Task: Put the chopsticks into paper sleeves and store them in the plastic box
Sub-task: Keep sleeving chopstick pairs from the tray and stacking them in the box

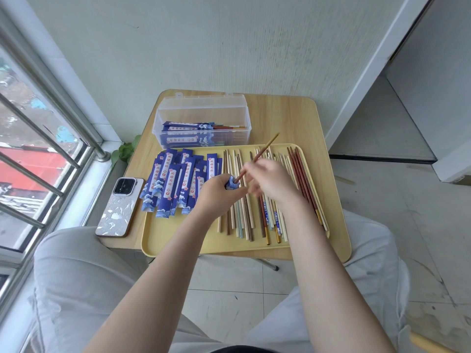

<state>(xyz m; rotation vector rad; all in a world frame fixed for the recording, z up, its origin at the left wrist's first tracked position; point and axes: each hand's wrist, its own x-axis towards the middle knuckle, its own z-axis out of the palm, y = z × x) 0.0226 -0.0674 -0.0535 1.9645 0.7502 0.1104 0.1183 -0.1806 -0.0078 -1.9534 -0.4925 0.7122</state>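
Fingers of right hand (274, 182) pinch chopstick (257, 159); tip in sleeve (231, 182) gripped by left hand (219, 193).

left hand (218, 192) fingers curled in a grip, right hand (271, 180) pinching, motion-blurred; both forearms extended forward, hands close together.

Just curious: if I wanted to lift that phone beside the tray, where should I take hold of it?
Probably by its two long edges, from above. The phone lies flat, camera side up, on the table, its near end slightly over the edge; the yellow tray sits close on one side.
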